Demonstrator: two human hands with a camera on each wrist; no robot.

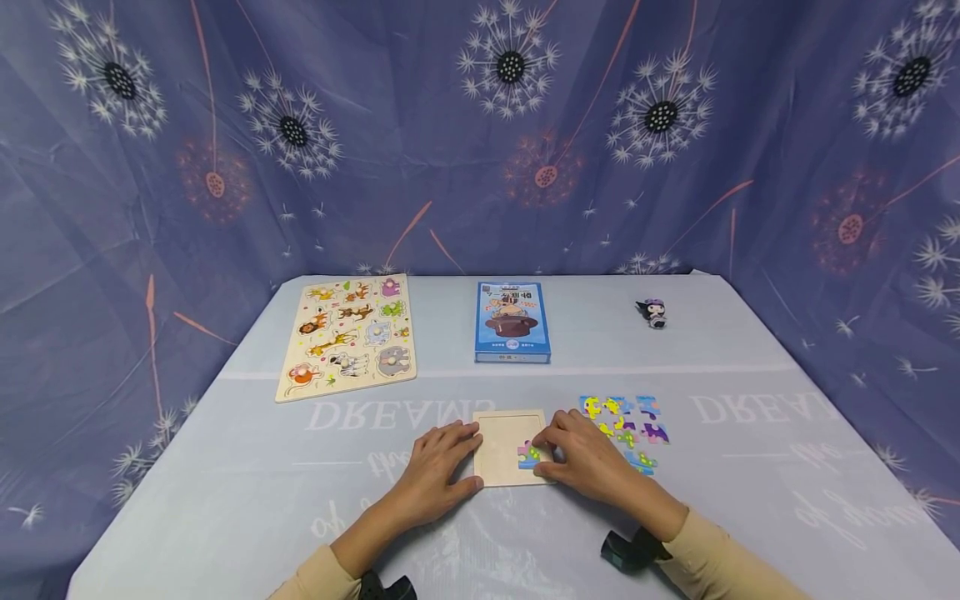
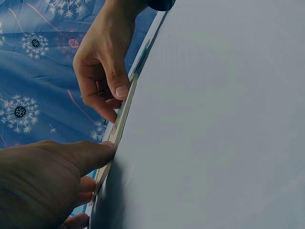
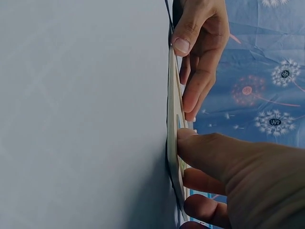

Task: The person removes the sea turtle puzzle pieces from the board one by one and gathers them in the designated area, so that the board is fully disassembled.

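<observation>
A square wooden puzzle tray [image 1: 498, 450] with a raised rim lies flat on the table. My left hand [image 1: 435, 467] rests along its left side, fingertips on the upper edge and thumb by the lower corner. In the tray's lower right sits a jigsaw piece [image 1: 527, 457] in pink, green and blue. My right hand [image 1: 588, 457] pinches at this piece with thumb and curled fingers, which cover its right part. To the right of that hand lie several loose jigsaw pieces [image 1: 651, 433]. Both wrist views show the tray edge-on, with the thumbs at its rim.
A wooden animal peg puzzle [image 1: 352, 333] lies at the back left. The blue box [image 1: 512, 323] lies at the back middle, and a small black-and-white figurine [image 1: 654, 313] stands at the back right. A patterned curtain [image 1: 420, 133] hangs behind the table [image 1: 247, 500].
</observation>
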